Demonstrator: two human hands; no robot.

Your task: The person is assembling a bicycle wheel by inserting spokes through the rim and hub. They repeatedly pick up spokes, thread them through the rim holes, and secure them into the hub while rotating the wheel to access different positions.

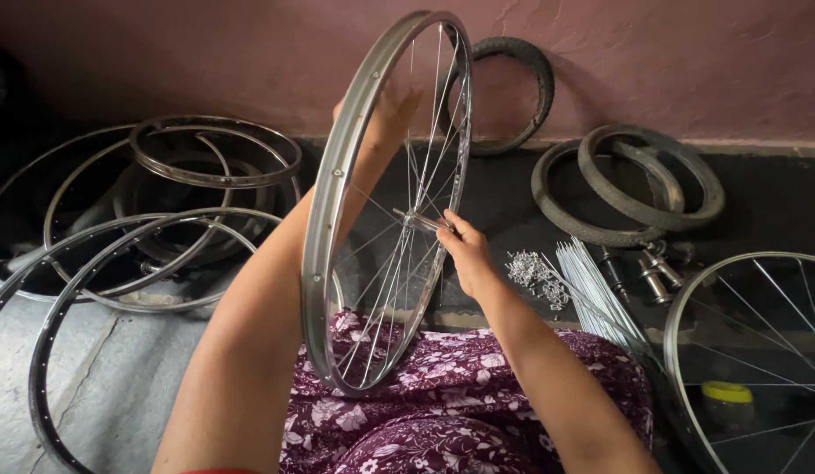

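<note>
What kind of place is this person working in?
Probably a small bicycle repair or wheel-building workshop: bare rims piled on the floor, tyres by the wall, and a bundle of loose spokes beside the spoked wheel.

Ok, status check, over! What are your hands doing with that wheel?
Left hand grips the wheel rim, upright on the lap. Right hand pinches at the hub. Spokes and nipples lie beside, nothing blocking.

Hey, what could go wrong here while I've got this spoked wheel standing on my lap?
1. The wheel stands upright on the lap, steadied only by the left hand near its top; it might tip or roll off.
2. The right hand pinches at the hub among thin spokes, so fingers could get nipped.
3. Small nipples lie loose on the floor and may scatter.
</note>
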